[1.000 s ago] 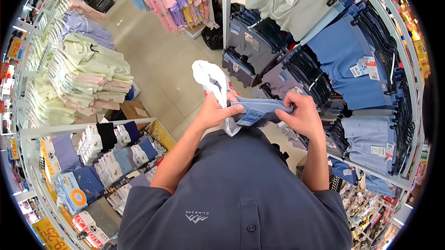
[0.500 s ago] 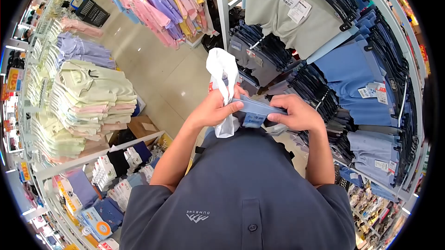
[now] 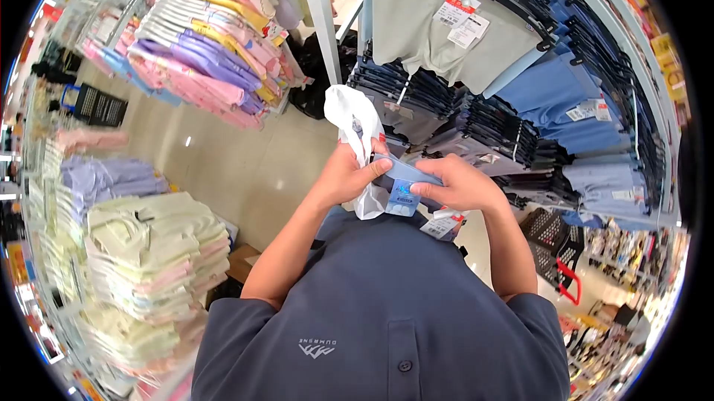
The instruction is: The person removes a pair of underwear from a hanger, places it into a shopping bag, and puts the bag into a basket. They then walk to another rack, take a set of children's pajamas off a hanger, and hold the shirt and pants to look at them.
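Observation:
My left hand (image 3: 348, 178) pinches one end of a light blue garment's waistband (image 3: 410, 171), thumb on top. A white plastic bag (image 3: 351, 112) hangs at this hand, its loop standing up past the fingers and its lower part below them. At the other end, my right hand (image 3: 462, 182) grips the same waistband between thumb and fingers. A blue printed label (image 3: 402, 198) hangs from the band between both hands. Under the right hand dangles a white price tag (image 3: 440, 225) with some red. The rest of the garment is mostly hidden by my hands and chest.
Grey shorts (image 3: 454, 40) and blue shorts (image 3: 561, 107) hang on a rack ahead and to the right. Pastel clothes (image 3: 201, 59) and pale green garments (image 3: 145, 233) fill racks at left. Dark baskets (image 3: 554, 241) stand at right. Tiled floor (image 3: 223, 148) lies between.
The view has turned to the right, bringing the dark baskets into sight. My right hand has shifted slightly left along the waistband. The blue label and the price tag show more clearly.

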`<action>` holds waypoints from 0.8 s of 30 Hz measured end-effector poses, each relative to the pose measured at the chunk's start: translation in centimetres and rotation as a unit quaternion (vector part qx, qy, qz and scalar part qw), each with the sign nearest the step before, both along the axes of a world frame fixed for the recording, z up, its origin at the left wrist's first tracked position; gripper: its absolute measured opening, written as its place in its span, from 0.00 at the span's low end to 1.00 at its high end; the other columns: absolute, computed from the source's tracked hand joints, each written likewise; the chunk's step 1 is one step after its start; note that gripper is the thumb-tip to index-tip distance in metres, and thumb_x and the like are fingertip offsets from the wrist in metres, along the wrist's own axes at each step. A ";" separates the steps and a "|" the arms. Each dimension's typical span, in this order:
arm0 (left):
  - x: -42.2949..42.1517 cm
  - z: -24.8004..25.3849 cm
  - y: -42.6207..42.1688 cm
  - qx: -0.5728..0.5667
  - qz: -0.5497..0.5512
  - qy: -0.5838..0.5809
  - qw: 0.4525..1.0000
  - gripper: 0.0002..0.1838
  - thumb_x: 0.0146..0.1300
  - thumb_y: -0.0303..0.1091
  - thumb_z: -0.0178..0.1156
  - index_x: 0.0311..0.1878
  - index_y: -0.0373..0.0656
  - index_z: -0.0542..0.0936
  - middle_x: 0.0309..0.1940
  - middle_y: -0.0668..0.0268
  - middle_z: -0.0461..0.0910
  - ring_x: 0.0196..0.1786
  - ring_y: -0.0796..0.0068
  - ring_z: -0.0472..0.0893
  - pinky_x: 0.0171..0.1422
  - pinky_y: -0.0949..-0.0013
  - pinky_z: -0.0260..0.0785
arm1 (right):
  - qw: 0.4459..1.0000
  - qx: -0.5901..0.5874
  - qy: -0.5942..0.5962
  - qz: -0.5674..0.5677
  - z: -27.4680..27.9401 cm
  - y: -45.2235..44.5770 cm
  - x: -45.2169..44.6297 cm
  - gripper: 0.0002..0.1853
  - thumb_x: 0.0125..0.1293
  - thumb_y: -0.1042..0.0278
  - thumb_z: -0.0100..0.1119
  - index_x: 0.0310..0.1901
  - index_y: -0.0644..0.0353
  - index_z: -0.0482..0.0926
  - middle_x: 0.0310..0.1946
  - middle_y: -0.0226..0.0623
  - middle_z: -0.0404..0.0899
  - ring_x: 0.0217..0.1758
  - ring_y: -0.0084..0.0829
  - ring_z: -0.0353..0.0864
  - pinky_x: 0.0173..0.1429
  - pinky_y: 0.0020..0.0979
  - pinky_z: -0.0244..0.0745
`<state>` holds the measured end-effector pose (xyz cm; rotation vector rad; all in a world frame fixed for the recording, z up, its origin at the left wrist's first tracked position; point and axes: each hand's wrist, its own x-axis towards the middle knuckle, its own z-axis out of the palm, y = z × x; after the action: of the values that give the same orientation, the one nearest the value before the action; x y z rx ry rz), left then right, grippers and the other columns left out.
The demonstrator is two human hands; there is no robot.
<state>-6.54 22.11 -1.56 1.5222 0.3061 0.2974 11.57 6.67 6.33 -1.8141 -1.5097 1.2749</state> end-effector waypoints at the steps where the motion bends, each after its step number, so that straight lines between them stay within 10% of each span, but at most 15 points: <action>1: -0.4 0.1 1.0 -0.036 -0.012 -0.033 0.999 0.06 0.66 0.30 0.61 0.43 0.38 0.78 0.40 0.69 0.79 0.40 0.81 0.74 0.47 0.72 0.68 | 1.000 0.023 0.021 -0.005 -0.2 0.3 -0.8 0.15 0.66 0.57 0.60 0.36 0.63 0.76 0.21 0.41 0.75 0.24 0.32 0.75 0.32 0.33 0.70; 4: -2.1 0.9 4.5 -0.117 -0.077 -0.069 0.988 0.20 0.65 0.30 0.62 0.60 0.39 0.76 0.45 0.67 0.80 0.42 0.81 0.76 0.50 0.73 0.69 | 0.995 0.032 0.083 -0.046 1.1 0.7 -2.8 0.14 0.67 0.59 0.60 0.38 0.64 0.78 0.25 0.37 0.77 0.28 0.22 0.71 0.35 0.27 0.68; 7: -3.0 1.4 7.8 -0.201 -0.267 -0.037 0.942 0.51 0.53 0.51 0.73 0.73 0.39 0.58 0.54 0.58 0.78 0.48 0.75 0.77 0.56 0.69 0.69 | 0.953 0.021 0.271 -0.130 3.6 -0.3 -4.6 0.10 0.65 0.67 0.62 0.40 0.68 0.80 0.29 0.24 0.77 0.34 0.14 0.69 0.39 0.23 0.67; 10: -2.6 -3.1 8.4 -0.024 -0.322 -0.113 0.940 0.53 0.49 0.57 0.73 0.72 0.37 0.60 0.60 0.57 0.73 0.55 0.72 0.75 0.61 0.65 0.67 | 0.920 0.065 0.338 -0.186 5.4 -0.2 -5.5 0.11 0.64 0.69 0.63 0.42 0.69 0.80 0.35 0.26 0.80 0.39 0.15 0.73 0.46 0.22 0.69; 18: -3.4 0.4 4.0 -0.272 -0.322 0.031 0.906 0.29 0.64 0.33 0.65 0.66 0.36 0.68 0.54 0.68 0.77 0.56 0.77 0.74 0.62 0.70 0.66 | 0.816 0.043 0.416 -0.400 -0.8 -1.2 -2.2 0.19 0.68 0.57 0.60 0.46 0.68 0.81 0.40 0.36 0.85 0.37 0.26 0.85 0.46 0.27 0.79; 21: -3.1 1.1 2.8 -0.334 -0.294 0.027 0.895 0.23 0.68 0.32 0.60 0.64 0.36 0.70 0.54 0.67 0.78 0.55 0.77 0.76 0.60 0.68 0.69 | 0.633 0.171 0.570 -0.496 -2.8 -3.6 -2.5 0.36 0.69 0.34 0.44 0.44 0.68 0.81 0.39 0.44 0.85 0.35 0.36 0.86 0.48 0.34 0.82; 24: -2.2 1.0 1.6 -0.363 -0.257 0.020 0.895 0.23 0.69 0.32 0.57 0.65 0.36 0.69 0.58 0.61 0.75 0.58 0.70 0.76 0.64 0.63 0.68 | 0.445 0.267 0.626 -0.582 -8.7 -3.9 -5.9 0.37 0.69 0.31 0.41 0.47 0.64 0.81 0.38 0.43 0.86 0.36 0.39 0.87 0.43 0.40 0.84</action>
<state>-8.75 23.70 -0.53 0.8154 0.0201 -0.2582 5.68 2.75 -2.35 -0.5433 0.3290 0.7045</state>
